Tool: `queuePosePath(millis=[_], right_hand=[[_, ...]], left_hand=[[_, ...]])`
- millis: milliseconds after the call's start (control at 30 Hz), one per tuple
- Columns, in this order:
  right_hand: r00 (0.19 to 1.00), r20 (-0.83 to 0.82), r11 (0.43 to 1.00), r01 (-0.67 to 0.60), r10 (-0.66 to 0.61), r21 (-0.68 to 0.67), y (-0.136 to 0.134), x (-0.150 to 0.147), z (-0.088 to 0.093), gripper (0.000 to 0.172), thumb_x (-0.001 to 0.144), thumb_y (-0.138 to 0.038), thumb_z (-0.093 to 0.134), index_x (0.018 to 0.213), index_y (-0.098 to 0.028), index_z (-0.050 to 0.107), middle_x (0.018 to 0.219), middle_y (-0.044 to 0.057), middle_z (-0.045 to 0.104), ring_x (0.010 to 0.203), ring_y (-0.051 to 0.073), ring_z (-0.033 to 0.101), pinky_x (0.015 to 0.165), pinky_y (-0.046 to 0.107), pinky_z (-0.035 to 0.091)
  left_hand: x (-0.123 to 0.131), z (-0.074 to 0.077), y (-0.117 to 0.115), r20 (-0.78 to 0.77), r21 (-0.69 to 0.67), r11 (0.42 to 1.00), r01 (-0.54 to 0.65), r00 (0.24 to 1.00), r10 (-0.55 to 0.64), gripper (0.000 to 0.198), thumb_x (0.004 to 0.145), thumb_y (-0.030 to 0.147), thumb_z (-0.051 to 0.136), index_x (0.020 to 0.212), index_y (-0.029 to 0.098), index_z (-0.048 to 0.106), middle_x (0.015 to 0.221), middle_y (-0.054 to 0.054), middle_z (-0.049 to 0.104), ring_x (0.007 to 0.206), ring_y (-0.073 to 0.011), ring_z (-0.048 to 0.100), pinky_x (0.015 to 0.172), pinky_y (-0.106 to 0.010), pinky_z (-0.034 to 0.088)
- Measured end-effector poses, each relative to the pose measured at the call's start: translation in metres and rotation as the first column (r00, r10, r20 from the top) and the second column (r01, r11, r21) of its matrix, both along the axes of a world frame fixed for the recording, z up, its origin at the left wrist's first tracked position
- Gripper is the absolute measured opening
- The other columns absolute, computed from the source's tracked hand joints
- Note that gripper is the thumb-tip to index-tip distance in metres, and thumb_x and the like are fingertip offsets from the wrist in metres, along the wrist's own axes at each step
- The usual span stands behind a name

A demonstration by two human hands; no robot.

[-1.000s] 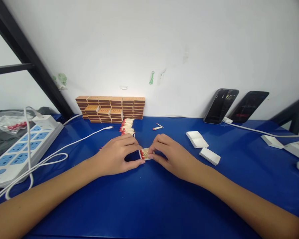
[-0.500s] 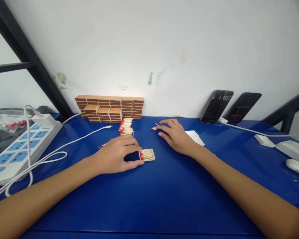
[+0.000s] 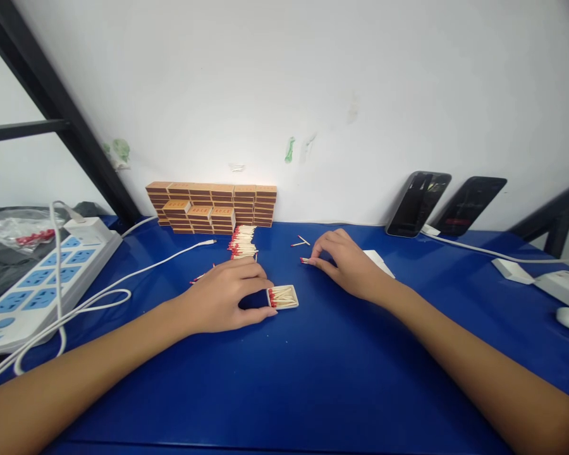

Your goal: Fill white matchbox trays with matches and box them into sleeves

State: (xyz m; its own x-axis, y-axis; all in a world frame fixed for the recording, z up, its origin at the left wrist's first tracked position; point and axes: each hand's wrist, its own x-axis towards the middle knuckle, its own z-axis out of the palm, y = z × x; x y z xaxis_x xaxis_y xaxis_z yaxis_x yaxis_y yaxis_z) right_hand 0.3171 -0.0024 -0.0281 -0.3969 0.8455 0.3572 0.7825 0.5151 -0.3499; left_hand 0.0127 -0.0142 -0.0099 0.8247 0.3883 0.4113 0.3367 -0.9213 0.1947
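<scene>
My left hand [image 3: 232, 296] grips the left end of a small white matchbox tray [image 3: 290, 306] between thumb and fingers. Red-tipped matchsticks [image 3: 282, 296] lie inside the tray, heads to the left. My right hand [image 3: 344, 262] is closed in a pinch on matches [image 3: 304, 260], whose red heads stick out to the left of the fingertips; how many is unclear. Just beyond it, two loose matches [image 3: 301, 242] lie on the blue table. A long pile of matches [image 3: 242, 241] stretches behind my left hand, which partly covers it.
Stacked matchboxes [image 3: 199, 205] stand against the wall. A white paper-like piece [image 3: 379, 261] lies behind my right wrist. Two phones [image 3: 418, 203] lean on the wall at right. A power strip [image 3: 38, 284] and white cables [image 3: 123, 275] occupy the left, white adapters [image 3: 512, 270] the right.
My right hand has drawn back toward me from the loose matches and its fingers have closed on matches. Two matches stay behind on the table. The left hand still holds the tray.
</scene>
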Motion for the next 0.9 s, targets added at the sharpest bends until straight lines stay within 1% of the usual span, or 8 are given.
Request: queuePosePath(millis=[233, 333, 433, 567, 700, 900], right_hand=[[0.998, 0.06, 0.999, 0.027, -0.026, -0.027, -0.007, -0.003, 0.008, 0.016, 0.099, -0.035, 0.063, 0.088, -0.024, 0.065, 0.102, 0.009, 0.067, 0.101, 0.028, 0.055, 0.09, 0.045, 0.047], [0.996, 0.08, 0.998, 0.039, -0.035, -0.044, -0.008, -0.003, 0.007, 0.015, 0.099, -0.035, 0.064, 0.088, -0.024, 0.065, 0.103, 0.008, 0.067, 0.101, 0.028, 0.055, 0.089, 0.044, 0.048], [0.995, 0.093, 0.998, 0.048, -0.046, -0.026, -0.007, 0.0, 0.005, 0.015, 0.098, -0.035, 0.065, 0.09, -0.023, 0.066, 0.1, 0.008, 0.067, 0.1, 0.028, 0.055, 0.089, 0.045, 0.047], [0.994, 0.105, 0.999, 0.04, -0.036, -0.032, -0.004, 0.003, 0.004, 0.012, 0.097, -0.029, 0.065, 0.088, -0.022, 0.066, 0.099, 0.009, 0.066, 0.099, 0.028, 0.054, 0.089, 0.045, 0.047], [0.997, 0.071, 0.999, 0.002, 0.001, -0.042, -0.008, -0.001, 0.009, 0.012, 0.098, -0.026, 0.063, 0.087, -0.022, 0.065, 0.1, 0.009, 0.065, 0.098, 0.028, 0.053, 0.089, 0.045, 0.047], [0.988, -0.052, 0.987, -0.15, 0.147, -0.055, -0.038, -0.03, 0.02, 0.015, 0.105, -0.027, 0.053, 0.094, -0.023, 0.063, 0.105, 0.008, 0.064, 0.104, 0.026, 0.052, 0.094, 0.045, 0.048]], left_hand=[[0.0, 0.0, 0.0, -0.004, 0.01, 1.0, 0.008, 1.0, -0.008, 0.032, 0.097, 0.043, 0.069, 0.113, 0.016, 0.075, 0.102, -0.008, 0.072, 0.094, -0.0212, 0.068, 0.085, -0.036, 0.056], [0.0, 0.0, 0.001, -0.005, 0.006, 1.0, 0.003, 1.0, -0.003, 0.032, 0.097, 0.043, 0.069, 0.113, 0.016, 0.075, 0.102, -0.008, 0.072, 0.094, -0.0215, 0.068, 0.085, -0.036, 0.055], [0.0, 0.0, 0.001, -0.006, 0.008, 1.0, 0.004, 1.0, -0.004, 0.032, 0.097, 0.043, 0.07, 0.113, 0.016, 0.075, 0.102, -0.008, 0.072, 0.094, -0.0215, 0.068, 0.086, -0.036, 0.055], [0.0, 0.0, 0.001, -0.009, 0.011, 1.0, 0.004, 1.0, -0.004, 0.031, 0.097, 0.042, 0.07, 0.112, 0.015, 0.075, 0.102, -0.007, 0.072, 0.093, -0.021, 0.068, 0.084, -0.036, 0.055], [0.0, 0.0, 0.001, -0.007, 0.013, 1.0, -0.002, 1.0, 0.002, 0.032, 0.097, 0.043, 0.069, 0.113, 0.016, 0.075, 0.102, -0.007, 0.072, 0.094, -0.0209, 0.067, 0.087, -0.036, 0.055], [0.0, -0.002, 0.002, -0.015, 0.021, 0.999, -0.025, 1.0, 0.025, 0.032, 0.097, 0.043, 0.068, 0.113, 0.017, 0.075, 0.101, -0.008, 0.072, 0.093, -0.0214, 0.067, 0.083, -0.036, 0.055]])
